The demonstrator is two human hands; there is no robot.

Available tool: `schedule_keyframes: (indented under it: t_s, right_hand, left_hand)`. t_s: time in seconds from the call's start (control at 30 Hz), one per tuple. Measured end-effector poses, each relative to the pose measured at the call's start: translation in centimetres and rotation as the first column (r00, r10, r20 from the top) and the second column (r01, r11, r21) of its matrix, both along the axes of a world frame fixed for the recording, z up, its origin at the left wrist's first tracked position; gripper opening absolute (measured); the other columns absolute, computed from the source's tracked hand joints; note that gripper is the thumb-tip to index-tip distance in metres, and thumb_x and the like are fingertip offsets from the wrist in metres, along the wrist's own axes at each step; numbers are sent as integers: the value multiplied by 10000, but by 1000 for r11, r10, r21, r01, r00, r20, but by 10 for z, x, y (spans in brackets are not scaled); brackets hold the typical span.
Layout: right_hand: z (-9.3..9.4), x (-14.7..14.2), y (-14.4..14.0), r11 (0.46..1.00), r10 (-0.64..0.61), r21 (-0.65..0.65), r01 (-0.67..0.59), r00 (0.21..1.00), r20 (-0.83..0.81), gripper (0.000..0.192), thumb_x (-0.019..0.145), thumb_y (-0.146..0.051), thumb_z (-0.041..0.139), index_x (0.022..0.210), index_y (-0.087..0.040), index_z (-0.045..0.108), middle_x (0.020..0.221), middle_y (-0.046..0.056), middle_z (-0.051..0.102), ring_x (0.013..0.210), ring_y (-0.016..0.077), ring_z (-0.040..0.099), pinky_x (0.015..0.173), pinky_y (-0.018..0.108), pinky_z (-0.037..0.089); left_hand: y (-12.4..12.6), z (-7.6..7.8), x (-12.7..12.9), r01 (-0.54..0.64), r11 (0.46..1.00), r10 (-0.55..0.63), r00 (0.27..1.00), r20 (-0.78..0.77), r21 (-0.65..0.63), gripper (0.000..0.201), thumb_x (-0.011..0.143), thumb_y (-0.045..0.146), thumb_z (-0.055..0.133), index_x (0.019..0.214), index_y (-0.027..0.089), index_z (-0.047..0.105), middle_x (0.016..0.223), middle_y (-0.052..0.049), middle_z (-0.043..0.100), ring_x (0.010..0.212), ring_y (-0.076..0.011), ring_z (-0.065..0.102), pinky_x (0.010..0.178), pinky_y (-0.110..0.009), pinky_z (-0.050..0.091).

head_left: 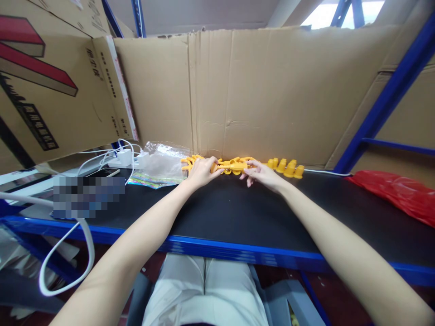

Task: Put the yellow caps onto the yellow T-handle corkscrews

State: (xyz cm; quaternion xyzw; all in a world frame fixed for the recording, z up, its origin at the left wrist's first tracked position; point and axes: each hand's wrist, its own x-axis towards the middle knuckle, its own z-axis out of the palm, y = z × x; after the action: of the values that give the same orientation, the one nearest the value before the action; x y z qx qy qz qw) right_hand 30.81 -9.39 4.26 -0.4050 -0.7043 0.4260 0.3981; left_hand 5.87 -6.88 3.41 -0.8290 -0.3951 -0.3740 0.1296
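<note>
Both my hands are at a row of yellow plastic parts near the cardboard at the back of the black shelf. My left hand (203, 172) is closed, thumb and fingers pinching one end of a long yellow plastic piece (236, 166). At its other end, the thumb and forefinger of my right hand (264, 175) grip the piece while the other fingers hang below. Branching yellow parts (190, 160) lie by my left hand, partly hidden by it. Right of my right hand stand several yellow cup-like parts (290, 168).
A clear plastic bag (161, 163) lies left of the parts. White chargers (125, 156) and cables are further left, near a blurred-out patch. A red plastic bag (397, 190) is at the right. Cardboard (282, 90) walls the back; a blue edge (220, 248) runs along the front.
</note>
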Motion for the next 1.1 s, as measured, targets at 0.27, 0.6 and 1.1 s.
schedule_keyframes:
  t_s: [0.27, 0.6, 1.1]
  right_hand:
    - [-2, -4, 3, 999, -49, -18, 48, 999, -17, 390, 829, -550, 533, 890, -166, 553, 793, 78, 690, 460, 109, 592, 462, 258, 451]
    - [1, -2, -2, 999, 30, 14, -30, 999, -22, 452, 767, -469, 647, 1057, -177, 458, 749, 43, 701, 453, 115, 592, 498, 269, 471]
    - [1, -3, -1, 1000, -6, -6, 6, 1000, -28, 465, 784, -425, 648, 1140, -189, 463, 803, 49, 701, 431, 98, 572, 458, 251, 458]
  left_hand:
    - [-4, 2, 1, -9, 1000, 9, 1000, -15, -6, 332, 834, 500, 533, 940, 188, 579, 770, -39, 655, 728, -185, 589, 697, -288, 383]
    - [-6, 3, 2, -13, 1000, 13, 1000, -20, -12, 330, 827, 498, 544, 947, 192, 577, 827, -49, 668, 768, -190, 599, 733, -296, 387]
    - [-7, 5, 3, -40, 999, 38, 999, -38, -30, 328, 821, 492, 554, 939, 187, 580, 783, -42, 661, 740, -193, 596, 711, -294, 381]
